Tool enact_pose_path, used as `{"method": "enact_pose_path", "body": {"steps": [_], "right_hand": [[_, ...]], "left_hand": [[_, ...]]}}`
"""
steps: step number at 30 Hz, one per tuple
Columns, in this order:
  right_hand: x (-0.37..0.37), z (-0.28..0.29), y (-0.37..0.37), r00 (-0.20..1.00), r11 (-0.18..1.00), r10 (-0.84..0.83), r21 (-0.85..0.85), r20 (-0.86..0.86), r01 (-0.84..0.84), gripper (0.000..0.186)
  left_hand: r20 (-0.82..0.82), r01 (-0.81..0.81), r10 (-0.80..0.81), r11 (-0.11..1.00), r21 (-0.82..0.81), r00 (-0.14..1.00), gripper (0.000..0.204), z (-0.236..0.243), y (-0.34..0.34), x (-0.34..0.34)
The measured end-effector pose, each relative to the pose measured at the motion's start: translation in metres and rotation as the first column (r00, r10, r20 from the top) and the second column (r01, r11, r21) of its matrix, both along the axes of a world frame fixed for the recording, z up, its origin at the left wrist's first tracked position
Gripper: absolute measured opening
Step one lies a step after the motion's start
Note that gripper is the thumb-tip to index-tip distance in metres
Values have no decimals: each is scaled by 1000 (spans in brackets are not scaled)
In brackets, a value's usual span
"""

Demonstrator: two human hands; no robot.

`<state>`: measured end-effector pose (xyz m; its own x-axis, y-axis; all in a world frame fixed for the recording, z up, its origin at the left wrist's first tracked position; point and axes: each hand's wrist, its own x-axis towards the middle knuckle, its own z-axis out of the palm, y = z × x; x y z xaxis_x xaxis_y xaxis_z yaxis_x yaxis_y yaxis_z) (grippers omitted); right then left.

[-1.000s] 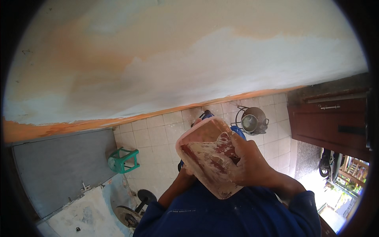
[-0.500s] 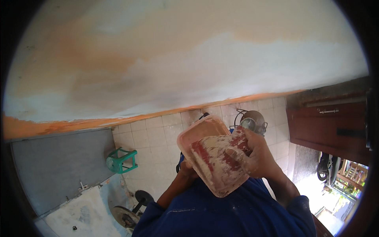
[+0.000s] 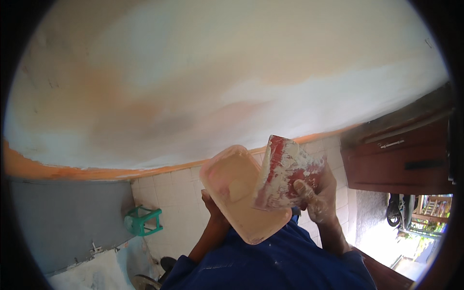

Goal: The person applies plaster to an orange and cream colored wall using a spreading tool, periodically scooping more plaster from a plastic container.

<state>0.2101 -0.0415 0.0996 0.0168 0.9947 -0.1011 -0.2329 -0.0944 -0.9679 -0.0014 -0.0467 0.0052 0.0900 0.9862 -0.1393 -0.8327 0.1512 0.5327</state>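
Observation:
My left hand (image 3: pixel 216 208) grips the left side of a shallow, rounded rectangular plastic tub (image 3: pixel 224 164) in front of my body. Pale beige putty (image 3: pixel 234 193) lies in the tub; most of the hand is hidden beneath it. In my right hand (image 3: pixel 319 198) is a wide red putty spreader (image 3: pixel 285 179), crusted with whitish putty. Its blade slants over the tub's right edge; whether they touch I cannot tell. Putty smears the right thumb and fingers. Ahead stands a wall (image 3: pixel 232 87) with white and beige patches over orange paint.
A green plastic stool (image 3: pixel 143 221) stands on the tiled floor (image 3: pixel 176 200) to the left, beside a grey panel (image 3: pixel 67 217). On the right are a dark red door (image 3: pixel 396 159) and a bright opening with a motorcycle wheel (image 3: pixel 394 210).
The spreader has come up and right from over the tub, its blade turning more upright. More of the putty shows. The tub has shifted slightly left, and the view has moved.

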Motion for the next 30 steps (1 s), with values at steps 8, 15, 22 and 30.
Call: {"method": "enact_pose_path", "body": {"steps": [8,15,22,30], "right_hand": [[-2,-8,-13,990,990,-91,96,-110,102,36],[7,-5,-15,987,982,-135,124,-83,145,25],[24,-13,-7,924,995,-93,-55,-372,78,28],[34,-16,4,770,988,133,21,-624,-154,32]], "left_hand": [[142,6,-9,1000,20,990,58,20,17,11],[83,-48,62,985,-165,995,46,38,25,30],[-22,-38,35,988,-153,999,43,22,24,33],[-43,86,-89,994,-72,995,66,-11,23,27]]}}
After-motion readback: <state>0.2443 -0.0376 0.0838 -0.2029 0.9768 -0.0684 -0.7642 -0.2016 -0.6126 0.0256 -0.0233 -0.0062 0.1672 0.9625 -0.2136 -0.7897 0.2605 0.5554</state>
